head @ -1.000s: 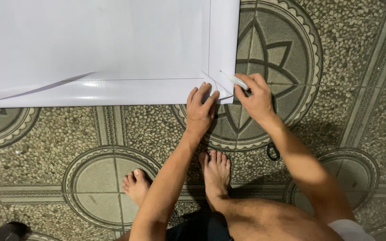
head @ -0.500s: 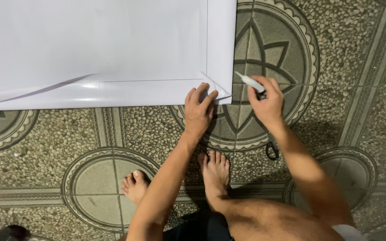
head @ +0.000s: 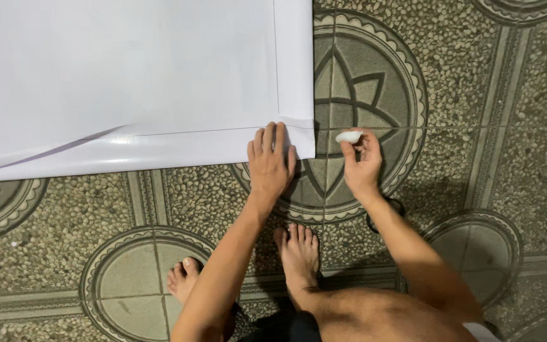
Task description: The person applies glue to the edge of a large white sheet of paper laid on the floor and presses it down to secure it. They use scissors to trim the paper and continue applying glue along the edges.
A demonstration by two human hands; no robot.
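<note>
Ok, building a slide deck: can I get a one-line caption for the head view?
Left hand presses the folded corner of a white sheet on patterned floor tiles; right hand holds a small white object.

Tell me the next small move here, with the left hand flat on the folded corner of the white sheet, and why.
Probably bring the right hand with its small white object back over to the folded corner. The left hand presses that corner of the white sheet flat on the tiled floor, while the right hand hangs just off the sheet's edge, so the fold looks ready to be worked.
</note>
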